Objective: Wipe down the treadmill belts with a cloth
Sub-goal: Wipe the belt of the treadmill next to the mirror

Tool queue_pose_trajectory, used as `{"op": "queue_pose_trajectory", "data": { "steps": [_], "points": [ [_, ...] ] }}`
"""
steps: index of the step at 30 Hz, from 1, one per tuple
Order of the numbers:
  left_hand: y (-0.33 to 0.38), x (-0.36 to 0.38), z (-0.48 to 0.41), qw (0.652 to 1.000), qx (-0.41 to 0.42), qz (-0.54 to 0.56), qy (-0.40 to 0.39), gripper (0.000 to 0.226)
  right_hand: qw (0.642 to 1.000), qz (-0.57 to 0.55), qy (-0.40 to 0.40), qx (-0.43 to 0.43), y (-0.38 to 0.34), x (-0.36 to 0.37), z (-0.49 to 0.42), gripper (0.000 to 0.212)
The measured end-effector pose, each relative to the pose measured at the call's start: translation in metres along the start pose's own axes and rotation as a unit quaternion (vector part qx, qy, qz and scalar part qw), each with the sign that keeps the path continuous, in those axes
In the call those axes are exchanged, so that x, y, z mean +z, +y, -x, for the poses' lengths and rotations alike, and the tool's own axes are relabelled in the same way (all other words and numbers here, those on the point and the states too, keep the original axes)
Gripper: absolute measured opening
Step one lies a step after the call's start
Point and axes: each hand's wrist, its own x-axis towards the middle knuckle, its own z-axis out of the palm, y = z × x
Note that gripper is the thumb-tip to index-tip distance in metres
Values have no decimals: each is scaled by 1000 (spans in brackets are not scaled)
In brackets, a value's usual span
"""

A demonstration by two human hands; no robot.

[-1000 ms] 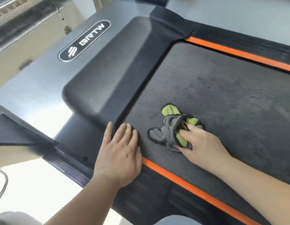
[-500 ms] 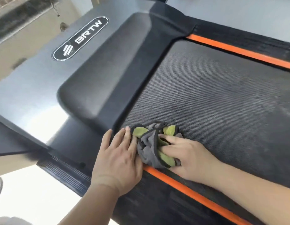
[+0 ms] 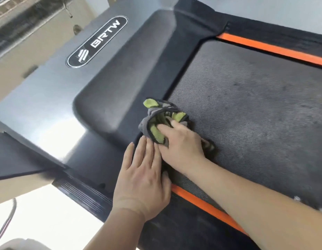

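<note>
At the front corner of the belt, where it meets the cover, the cloth is lying bunched, grey with green patches. The right hand is gripping it, fingers curled into the folds and pressing it down. The left hand is lying flat just beside the cloth, fingers straight and together, holding nothing. It is bracing on the side rail near the orange strip.

The belt's long axis is running away from the cover toward the right of the view, so nearly all the bare belt is lying to the right of both hands. The right hand is the nearer to it.

Blur is softening the cloth's top flap, which may be lapping onto the cover. No container is showing.
</note>
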Motion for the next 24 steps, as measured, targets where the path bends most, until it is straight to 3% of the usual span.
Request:
{"op": "queue_pose_trajectory", "data": {
  "steps": [3, 5, 7, 10, 13, 15, 17, 19, 22, 24],
  "points": [
    [0, -1, 1, 1000, 1, 5, 1, 79, 989, 29, -110, -96, 52, -36, -23, 31],
    [-1, 0, 0, 1000, -7, 3, -10, 79, 990, 90, -107, -23, 85, -55, -48, 25],
    [0, 1, 1, 1000, -7, -1, -22, 76, 992, 73, -35, 97, 104, -68, -68, 25],
    [-2, 1, 0, 999, -5, 1, -36, 71, 987, 78, 6, 139, 86, -49, -61, 31],
    [-2, -1, 0, 999, -2, 1, -39, 65, 998, 51, -31, -17, 50, -32, -6, 26],
    [-2, -2, 0, 999, 6, 6, -33, 60, 979, 29, -127, -160, 55, -44, 26, 26],
    [-2, -3, 0, 999, 14, 4, -33, 58, 957, 35, -187, -219, 80, -67, 16, 28],
    [-2, -3, 1, 999, 12, 3, -34, 58, 964, 80, -177, -180, 102, -78, -9, 31],
    [-1, -5, 0, 999, -1, 16, -40, 60, 996, 74, -42, 40, 109, -69, -36, 33],
    [-1, -6, -1, 999, -6, 23, -36, 60, 985, 68, 43, 156, 83, -42, -33, 28]
  ]
}}
